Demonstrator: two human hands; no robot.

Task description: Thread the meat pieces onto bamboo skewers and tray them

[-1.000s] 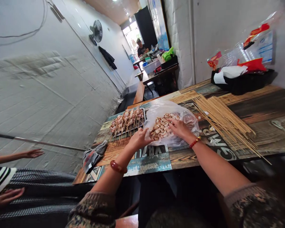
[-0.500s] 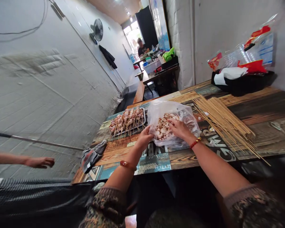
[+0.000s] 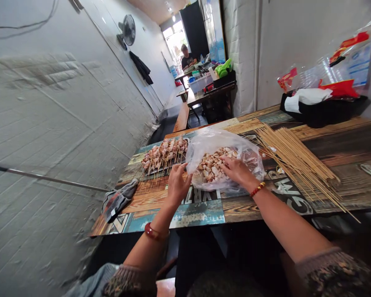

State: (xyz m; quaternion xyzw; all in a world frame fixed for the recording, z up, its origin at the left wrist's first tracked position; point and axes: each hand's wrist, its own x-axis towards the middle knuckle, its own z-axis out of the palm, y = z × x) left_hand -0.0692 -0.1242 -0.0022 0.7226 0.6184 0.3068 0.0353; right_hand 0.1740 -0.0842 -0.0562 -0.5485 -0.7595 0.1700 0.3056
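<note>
A clear plastic bag (image 3: 210,138) lies spread on the table, full of small pale, pinkish-brown chopped pieces (image 3: 212,167) that look like meat. My right hand (image 3: 236,170) reaches over the bag's right side, its outstretched fingers touching the pieces. At the bag's left edge is my left hand (image 3: 178,183), thumb and fingers apart and nothing seen between them. Left of the bag, skewers of meat chunks (image 3: 165,153) are heaped on a metal tray (image 3: 185,157), sticks pointing toward me. On the right lies a pile of bare wooden skewers (image 3: 299,154).
A grey cloth (image 3: 120,200) rests at the left end of the wood-patterned table (image 3: 200,212). A black basket (image 3: 324,109) with plastic packets stands at the back right. A pole (image 3: 49,177) leans by the left wall. Farther off, a person (image 3: 187,60) sits behind another table (image 3: 212,95).
My left hand has come away from the bag's edge, its fingers spreading. Another person's arm and dark checked clothing at the left have gone out of view. My right hand stays at the pieces.
</note>
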